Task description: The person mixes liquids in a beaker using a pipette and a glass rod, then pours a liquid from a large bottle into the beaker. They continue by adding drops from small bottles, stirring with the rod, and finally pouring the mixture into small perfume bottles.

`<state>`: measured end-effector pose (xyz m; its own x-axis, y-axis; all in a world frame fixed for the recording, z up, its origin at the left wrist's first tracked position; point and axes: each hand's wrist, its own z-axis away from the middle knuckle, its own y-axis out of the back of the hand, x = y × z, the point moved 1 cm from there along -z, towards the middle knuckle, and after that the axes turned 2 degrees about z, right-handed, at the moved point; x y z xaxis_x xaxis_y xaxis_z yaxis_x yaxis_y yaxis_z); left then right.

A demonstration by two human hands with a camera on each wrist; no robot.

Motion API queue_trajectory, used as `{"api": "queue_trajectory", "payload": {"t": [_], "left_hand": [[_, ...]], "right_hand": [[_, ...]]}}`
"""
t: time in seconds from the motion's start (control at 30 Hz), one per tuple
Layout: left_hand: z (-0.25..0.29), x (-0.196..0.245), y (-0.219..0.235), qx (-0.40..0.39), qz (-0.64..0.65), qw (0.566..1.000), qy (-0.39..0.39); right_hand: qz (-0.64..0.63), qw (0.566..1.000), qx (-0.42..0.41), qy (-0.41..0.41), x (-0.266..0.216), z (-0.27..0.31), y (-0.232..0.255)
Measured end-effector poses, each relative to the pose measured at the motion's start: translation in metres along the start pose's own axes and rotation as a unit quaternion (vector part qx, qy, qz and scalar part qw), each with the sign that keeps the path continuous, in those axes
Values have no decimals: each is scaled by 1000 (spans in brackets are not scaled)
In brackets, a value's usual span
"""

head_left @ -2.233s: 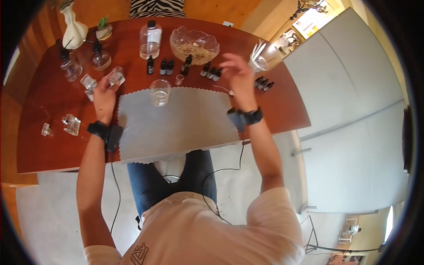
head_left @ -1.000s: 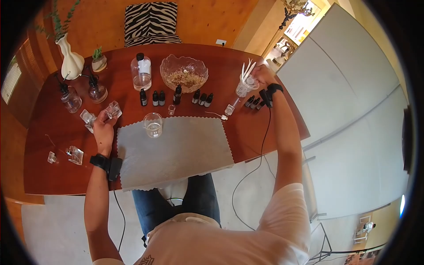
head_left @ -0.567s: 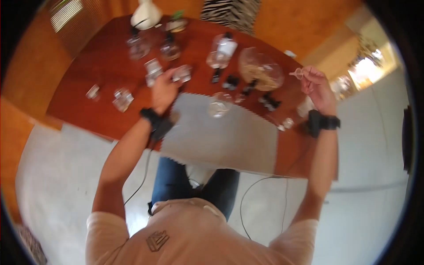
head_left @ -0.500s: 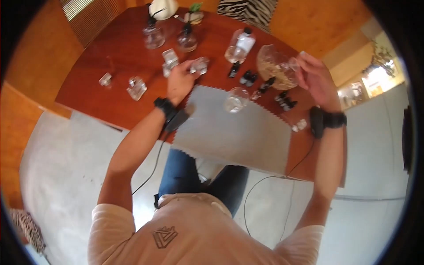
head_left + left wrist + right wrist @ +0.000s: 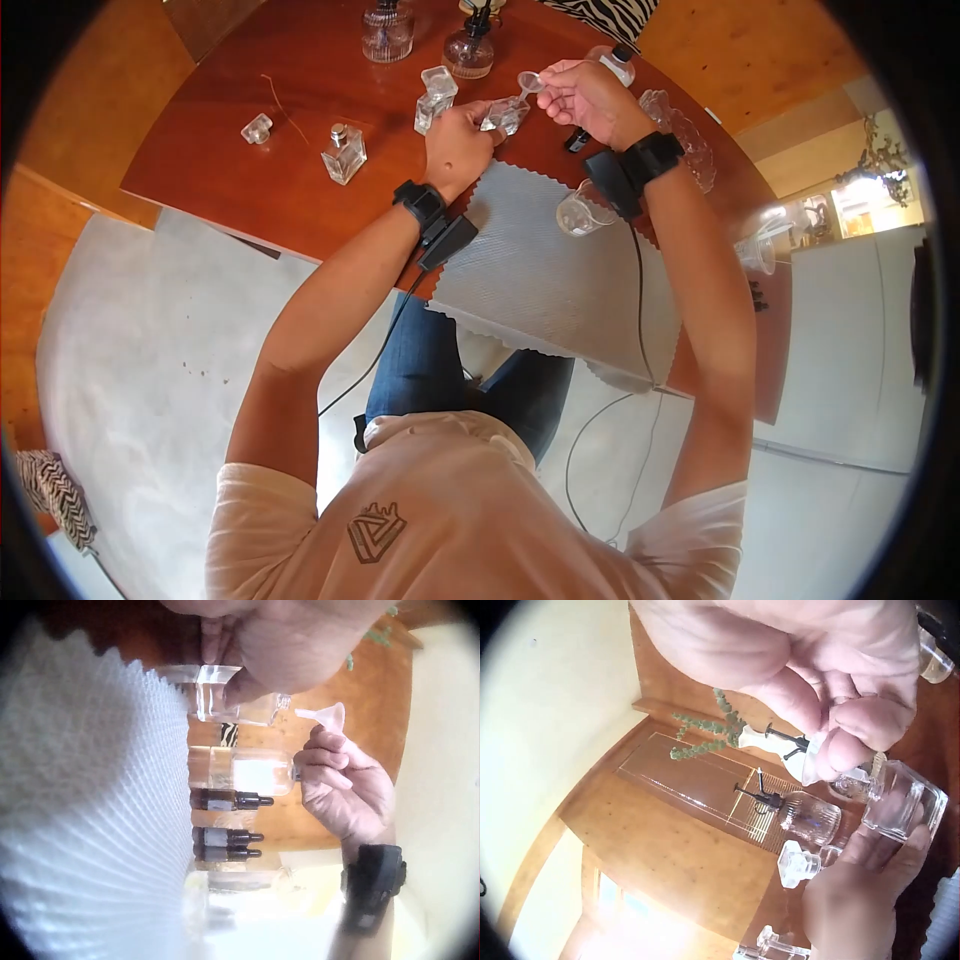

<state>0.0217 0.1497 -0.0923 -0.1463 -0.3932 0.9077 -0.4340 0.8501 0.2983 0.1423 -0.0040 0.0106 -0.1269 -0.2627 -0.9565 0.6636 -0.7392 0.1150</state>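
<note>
My left hand [image 5: 457,150] holds a square clear glass bottle [image 5: 508,118] on the red-brown table, thumb and fingers against its sides. The bottle's narrow neck is open and uncapped. Over it, my right hand [image 5: 588,98] pinches a small translucent plastic funnel [image 5: 331,718] by its cone. In the left wrist view the spout points at the bottle's neck, with a small gap between them. Beside my left hand stands another clear glass piece [image 5: 436,90]. The right wrist view shows the held bottle [image 5: 907,799] below the right fingers, which cover part of the funnel.
A grey scalloped mat [image 5: 550,270] carries a clear beaker [image 5: 580,213]. Left lie a small bottle [image 5: 344,158] and a glass stopper [image 5: 256,129]. Ribbed pump bottles [image 5: 388,35] stand behind. Several dark dropper bottles [image 5: 217,801] and a glass bowl [image 5: 690,135] are to the right.
My right hand reached to the cup of white strips at the far right, came away with the funnel and moved left to the bottle. My left hand has stayed on the bottle.
</note>
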Motion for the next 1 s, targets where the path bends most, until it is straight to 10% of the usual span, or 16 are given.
{"api": "queue_trajectory", "payload": {"t": [0.4, 0.7, 1.0], "left_hand": [[1, 2, 1, 19, 13, 1000, -9], [2, 1, 0, 19, 6, 1000, 6], [1, 0, -1, 2, 17, 1000, 16]], "right_hand": [[41, 999, 18, -19, 10, -13, -11], [253, 952, 166, 48, 0, 115, 42], [65, 988, 124, 59, 84, 172, 8]]}}
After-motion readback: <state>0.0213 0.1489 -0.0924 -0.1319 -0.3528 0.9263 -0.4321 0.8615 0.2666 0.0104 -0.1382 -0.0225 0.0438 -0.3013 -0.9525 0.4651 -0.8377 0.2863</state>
